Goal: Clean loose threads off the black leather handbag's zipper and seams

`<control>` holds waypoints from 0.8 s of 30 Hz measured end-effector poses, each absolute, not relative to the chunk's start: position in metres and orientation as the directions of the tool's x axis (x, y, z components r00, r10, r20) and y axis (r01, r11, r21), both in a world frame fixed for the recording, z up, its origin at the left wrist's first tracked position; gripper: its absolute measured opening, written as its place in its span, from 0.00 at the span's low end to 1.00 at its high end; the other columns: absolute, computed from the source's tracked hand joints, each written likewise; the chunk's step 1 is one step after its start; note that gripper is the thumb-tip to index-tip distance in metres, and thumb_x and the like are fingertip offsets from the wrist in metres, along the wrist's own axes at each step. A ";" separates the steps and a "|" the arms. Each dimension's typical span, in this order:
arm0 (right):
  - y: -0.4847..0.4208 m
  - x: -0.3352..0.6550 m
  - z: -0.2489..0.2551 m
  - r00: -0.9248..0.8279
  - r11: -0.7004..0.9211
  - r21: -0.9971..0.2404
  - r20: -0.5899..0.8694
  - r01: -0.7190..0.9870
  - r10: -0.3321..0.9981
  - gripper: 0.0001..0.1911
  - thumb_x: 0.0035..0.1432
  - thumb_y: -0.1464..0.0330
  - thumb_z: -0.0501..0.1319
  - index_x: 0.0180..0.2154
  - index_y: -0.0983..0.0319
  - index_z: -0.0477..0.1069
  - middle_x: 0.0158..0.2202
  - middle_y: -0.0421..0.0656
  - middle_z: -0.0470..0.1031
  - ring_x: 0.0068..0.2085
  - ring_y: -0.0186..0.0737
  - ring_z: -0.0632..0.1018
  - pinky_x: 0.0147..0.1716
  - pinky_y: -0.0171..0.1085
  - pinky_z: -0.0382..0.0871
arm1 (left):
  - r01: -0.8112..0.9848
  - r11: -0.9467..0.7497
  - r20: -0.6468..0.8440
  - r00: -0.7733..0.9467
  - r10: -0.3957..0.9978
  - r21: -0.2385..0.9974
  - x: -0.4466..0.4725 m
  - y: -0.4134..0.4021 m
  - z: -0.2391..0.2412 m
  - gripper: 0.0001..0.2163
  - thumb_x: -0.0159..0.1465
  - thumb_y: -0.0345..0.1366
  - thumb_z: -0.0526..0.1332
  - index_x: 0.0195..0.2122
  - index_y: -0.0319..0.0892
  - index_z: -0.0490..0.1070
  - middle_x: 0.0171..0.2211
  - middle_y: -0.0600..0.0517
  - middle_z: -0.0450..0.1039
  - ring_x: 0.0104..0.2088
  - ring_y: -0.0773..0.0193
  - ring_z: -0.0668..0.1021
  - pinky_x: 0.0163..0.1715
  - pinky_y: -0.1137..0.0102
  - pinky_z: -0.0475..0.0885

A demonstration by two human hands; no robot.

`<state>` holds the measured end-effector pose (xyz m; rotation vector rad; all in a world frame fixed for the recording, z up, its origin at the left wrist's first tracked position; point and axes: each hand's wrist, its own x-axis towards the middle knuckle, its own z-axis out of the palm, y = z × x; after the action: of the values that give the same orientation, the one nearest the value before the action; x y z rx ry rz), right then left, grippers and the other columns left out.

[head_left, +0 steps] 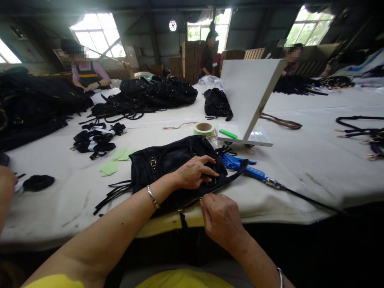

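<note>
Our left hand lies palm down on the black bag at the near edge of the counter, fingers curled onto its metal fitting. Our right hand pinches the bag's near edge, grip pressed together. We count one tape roll, one blue tool, one white board; no writing is readable.

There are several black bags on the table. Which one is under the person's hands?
The black bag at the near table edge, with the gold buckle. The left hand rests on it and the right hand pinches its edge; the other bags lie untouched farther back.
</note>
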<state>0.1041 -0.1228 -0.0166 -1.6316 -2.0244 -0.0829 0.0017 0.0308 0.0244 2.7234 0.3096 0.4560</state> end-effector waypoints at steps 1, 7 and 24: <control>-0.123 0.103 -0.017 -0.127 0.268 -0.280 0.434 0.922 0.892 0.10 0.60 0.75 0.50 0.27 0.60 0.63 0.25 0.42 0.66 0.27 0.41 0.64 0.30 0.41 0.46 | 0.147 -0.910 0.277 0.923 0.267 0.388 0.001 0.031 0.024 0.15 0.59 0.29 0.65 0.47 0.48 0.76 0.56 0.46 0.65 0.55 0.57 0.70 0.57 0.59 0.64; -0.123 0.100 -0.016 -0.146 0.281 -0.281 0.420 0.918 0.896 0.09 0.58 0.75 0.50 0.26 0.60 0.62 0.25 0.42 0.66 0.27 0.41 0.64 0.30 0.41 0.46 | 0.115 -0.902 0.302 0.918 0.256 0.416 0.001 0.033 0.021 0.14 0.59 0.29 0.65 0.46 0.46 0.77 0.55 0.45 0.65 0.55 0.57 0.70 0.57 0.61 0.65; -0.132 0.088 -0.005 -0.084 0.228 -0.315 0.412 0.921 0.907 0.08 0.62 0.71 0.52 0.31 0.60 0.65 0.28 0.42 0.68 0.31 0.43 0.67 0.32 0.40 0.49 | 0.109 -0.906 0.316 0.914 0.253 0.409 -0.001 0.035 0.018 0.13 0.59 0.31 0.65 0.46 0.47 0.77 0.55 0.46 0.66 0.54 0.59 0.71 0.57 0.63 0.64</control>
<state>0.0879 -0.1316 -0.0048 -1.6749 -1.9843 -0.0351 -0.0007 0.0345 0.0175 2.6874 0.2647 0.5157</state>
